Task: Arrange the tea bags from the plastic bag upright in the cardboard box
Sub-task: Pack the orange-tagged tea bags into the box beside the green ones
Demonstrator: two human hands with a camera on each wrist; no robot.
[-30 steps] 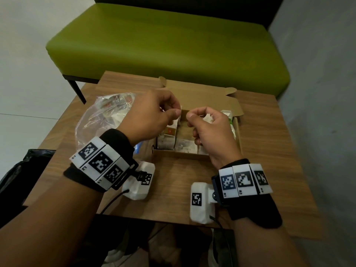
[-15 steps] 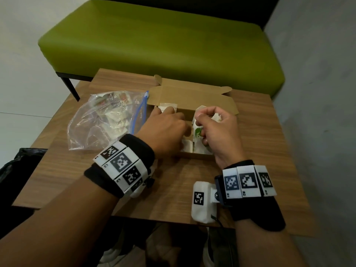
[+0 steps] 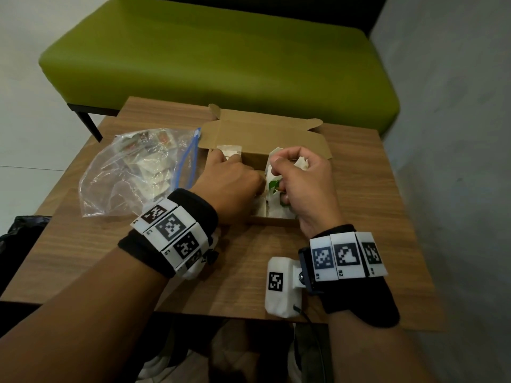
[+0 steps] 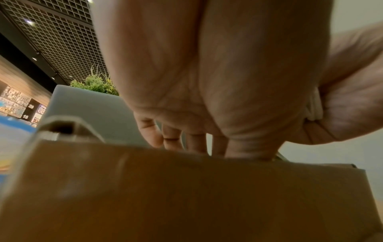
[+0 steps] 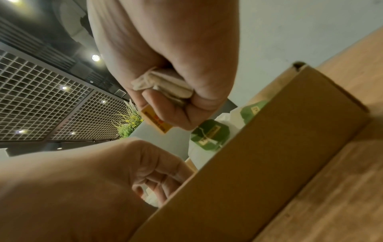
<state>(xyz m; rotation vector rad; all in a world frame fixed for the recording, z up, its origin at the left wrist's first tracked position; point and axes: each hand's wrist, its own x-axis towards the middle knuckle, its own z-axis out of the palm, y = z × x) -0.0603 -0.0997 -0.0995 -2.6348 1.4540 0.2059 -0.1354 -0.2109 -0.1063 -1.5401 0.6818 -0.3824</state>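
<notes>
The open cardboard box (image 3: 272, 221) stands mid-table with its lid (image 3: 262, 131) folded back. My left hand (image 3: 229, 164) reaches down into its left side. Its fingers (image 4: 176, 139) run straight behind the front wall (image 4: 186, 188), tips hidden, next to a white tea bag (image 3: 228, 151) standing at the far left corner. My right hand (image 3: 301, 175) hovers over the box's right half, fist curled round a white tea bag (image 5: 165, 85) with an orange tag (image 5: 156, 121). Green-tagged tea bags (image 5: 209, 134) stand upright below it. The clear plastic bag (image 3: 132, 172), with more tea bags inside, lies left of the box.
The small wooden table (image 3: 249, 272) has bare surface in front of the box. A green bench (image 3: 221, 59) stands close behind it and a grey wall (image 3: 456, 161) runs along the right. Something black (image 3: 16, 244) sits on the floor at the left.
My left hand left the spot in front of my right hand and went down into the box's left side. My right hand sank slightly toward the box, still holding its tea bag.
</notes>
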